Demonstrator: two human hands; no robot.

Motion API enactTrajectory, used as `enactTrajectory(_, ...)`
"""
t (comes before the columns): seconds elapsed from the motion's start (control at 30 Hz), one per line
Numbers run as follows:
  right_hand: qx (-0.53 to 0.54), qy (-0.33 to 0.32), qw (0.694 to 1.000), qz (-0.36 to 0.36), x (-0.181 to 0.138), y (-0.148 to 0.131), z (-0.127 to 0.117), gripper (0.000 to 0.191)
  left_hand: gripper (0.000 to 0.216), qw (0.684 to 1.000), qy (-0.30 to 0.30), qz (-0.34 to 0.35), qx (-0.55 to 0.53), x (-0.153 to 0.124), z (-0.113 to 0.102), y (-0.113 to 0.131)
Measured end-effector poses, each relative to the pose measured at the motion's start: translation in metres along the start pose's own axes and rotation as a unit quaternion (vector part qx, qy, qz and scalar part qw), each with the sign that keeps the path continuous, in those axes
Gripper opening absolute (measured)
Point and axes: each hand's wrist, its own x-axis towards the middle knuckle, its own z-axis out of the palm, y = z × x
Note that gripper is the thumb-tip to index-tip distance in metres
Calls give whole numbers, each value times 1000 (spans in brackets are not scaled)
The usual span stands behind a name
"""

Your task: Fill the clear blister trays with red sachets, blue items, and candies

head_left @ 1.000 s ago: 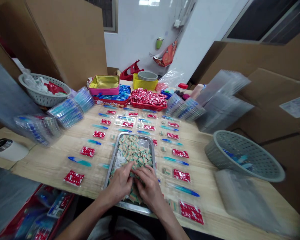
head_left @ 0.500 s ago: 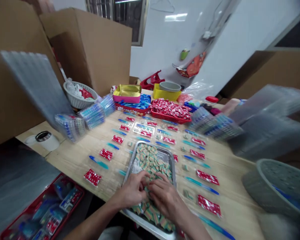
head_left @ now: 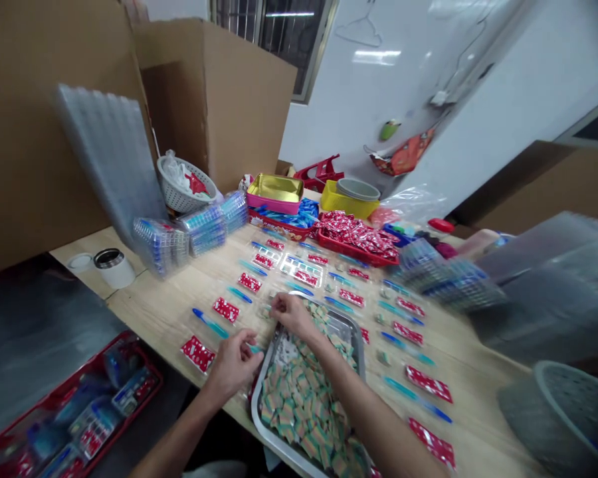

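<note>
A metal tray (head_left: 363,362) full of small green-and-tan striped blocks (head_left: 303,392), which look like erasers, rests at the table's near edge. My right hand (head_left: 293,315) reaches across it to the far left rim, fingers pinched above a clear plastic blister near a small block (head_left: 265,311). Lower and to the left, my left hand (head_left: 235,364) is beside the tray over another blister, with thumb and fingers drawn together. Whatever either pinch holds is too small to make out. Rows of blisters carry blue pens (head_left: 210,323) and red dotted packets (head_left: 198,353).
Behind the rows stand a red tray of packets (head_left: 356,240) and a pink tin (head_left: 275,192). A white cup (head_left: 114,269) is at left, a grey basket (head_left: 561,411) at right. Stacked clear blisters (head_left: 206,229) flank the table. A red crate (head_left: 74,405) sits below.
Both hands have come out of the pile of blocks. My right hand moved forward to the tray's far left rim; my left moved left beyond the tray. The view has shifted too.
</note>
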Motion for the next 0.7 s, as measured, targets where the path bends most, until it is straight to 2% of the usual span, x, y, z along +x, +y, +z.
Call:
enactTrajectory(0.07,-15,2,1000,8,10,3,7,7,22,997,8,27,66,-3,-2,0)
enactTrajectory(0.17,-33,-18,999,11,9,4,15,6,10,983,21,75,165,-9,-7,0)
enactTrajectory(0.43,-155,-29,987,-12,-7,-9,34,11,17,951,27,154,266,-12,-7,-8)
enactTrajectory(0.6,-243,-30,969,-45,-13,-19,39,15,36,907,-6,241,346,-6,-3,-20)
enactTrajectory(0.7,-274,-32,960,-52,-17,-21,41,14,42,889,-38,267,371,-2,-2,-24)
